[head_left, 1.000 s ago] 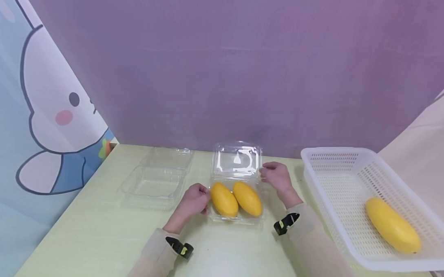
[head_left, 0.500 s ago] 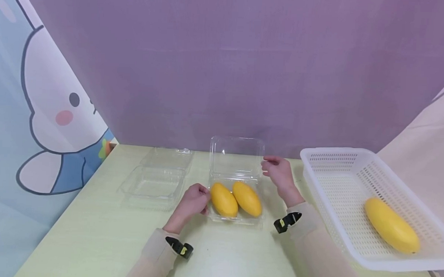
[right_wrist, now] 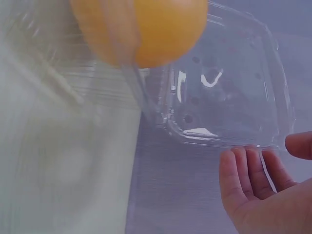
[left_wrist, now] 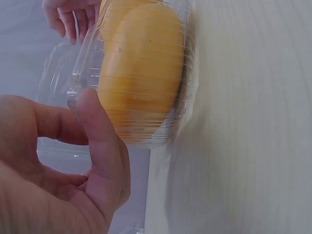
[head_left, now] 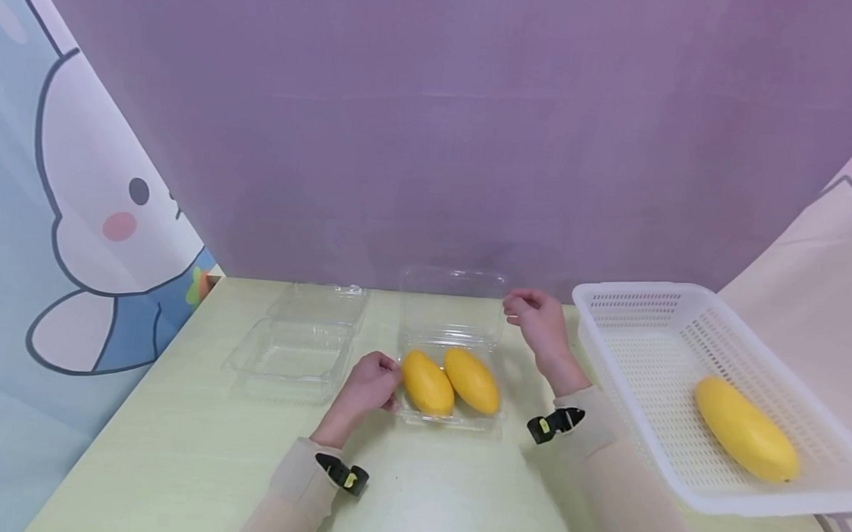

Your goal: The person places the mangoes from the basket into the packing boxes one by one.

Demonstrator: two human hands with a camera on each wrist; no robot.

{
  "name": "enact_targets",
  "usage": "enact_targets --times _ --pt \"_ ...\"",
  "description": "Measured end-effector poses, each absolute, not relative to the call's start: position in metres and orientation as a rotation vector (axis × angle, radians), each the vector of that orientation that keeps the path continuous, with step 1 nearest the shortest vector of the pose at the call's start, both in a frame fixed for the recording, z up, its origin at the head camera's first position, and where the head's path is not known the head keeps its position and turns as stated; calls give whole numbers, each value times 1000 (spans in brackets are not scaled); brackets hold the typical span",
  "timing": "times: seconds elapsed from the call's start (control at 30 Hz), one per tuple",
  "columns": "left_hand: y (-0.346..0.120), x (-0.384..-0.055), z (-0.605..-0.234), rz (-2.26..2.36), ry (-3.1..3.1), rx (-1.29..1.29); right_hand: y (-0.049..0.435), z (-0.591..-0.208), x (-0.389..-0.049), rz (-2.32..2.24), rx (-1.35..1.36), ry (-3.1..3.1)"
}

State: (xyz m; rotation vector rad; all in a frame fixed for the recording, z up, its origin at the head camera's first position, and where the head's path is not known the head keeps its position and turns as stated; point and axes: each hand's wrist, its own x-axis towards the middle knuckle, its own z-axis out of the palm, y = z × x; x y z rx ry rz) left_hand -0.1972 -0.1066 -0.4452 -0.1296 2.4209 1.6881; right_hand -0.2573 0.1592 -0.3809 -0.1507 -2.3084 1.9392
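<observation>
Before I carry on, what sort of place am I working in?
Probably a staged indoor workspace rather than a kitchen: a pale table, a plain purple backdrop behind it, and a cartoon-print sheet to its left.

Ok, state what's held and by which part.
The left hand pinches the clear container by its rim. The right hand is at the open lid, no grip evident.

A plain purple backdrop [head_left: 458, 142] stood behind the pale yellow-green counter [head_left: 180, 445]. A blue cartoon-printed sheet [head_left: 6, 267] bordered the left side, a pale pink sheet [head_left: 820, 264] the right.
</observation>
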Motion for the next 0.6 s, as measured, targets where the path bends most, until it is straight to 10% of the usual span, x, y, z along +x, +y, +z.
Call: enact_targets --times 0.6 --pt "-106 -195 -441 1690 2420 -148 162 -361 -241 1938 -114 -2244"
